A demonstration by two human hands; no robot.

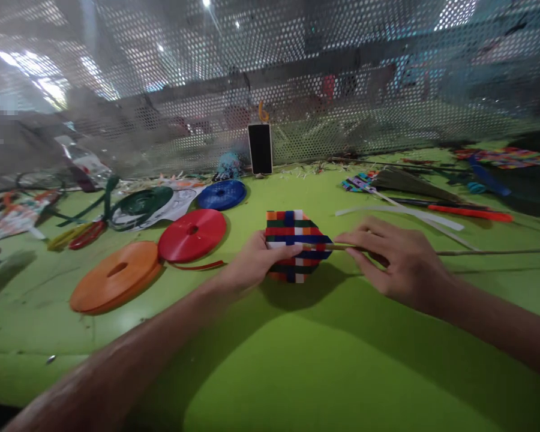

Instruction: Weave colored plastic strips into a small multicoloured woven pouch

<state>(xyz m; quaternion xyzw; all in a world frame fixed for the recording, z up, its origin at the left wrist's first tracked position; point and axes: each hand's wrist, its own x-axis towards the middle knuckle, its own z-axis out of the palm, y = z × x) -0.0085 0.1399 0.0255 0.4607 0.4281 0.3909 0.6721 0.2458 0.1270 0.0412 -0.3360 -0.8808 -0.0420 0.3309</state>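
A small woven piece of coloured strips (pixel 299 231), checkered in red, blue, green, white and orange, is held above the green table. My left hand (pixel 251 264) grips its left side, thumb laid on top and fingers hidden beneath. A thin stick (pixel 490 252) runs across the middle of the weave, under the left thumb, and out to the right. My right hand (pixel 393 261) pinches that stick between thumb and fingers, just off the weave's pointed right end. On the left, nearest my left hand, lies a red strip roll (pixel 207 234).
More strip rolls lie left: orange (pixel 139 273), blue (pixel 222 195) and green (pixel 144 201), with scissors (pixel 87 234) beside them. At the back a small black board (pixel 260 149) stands before a perforated metal screen (pixel 310 78). Right, a finished-looking woven fan (pixel 357 182) lies near white strips (pixel 414 214).
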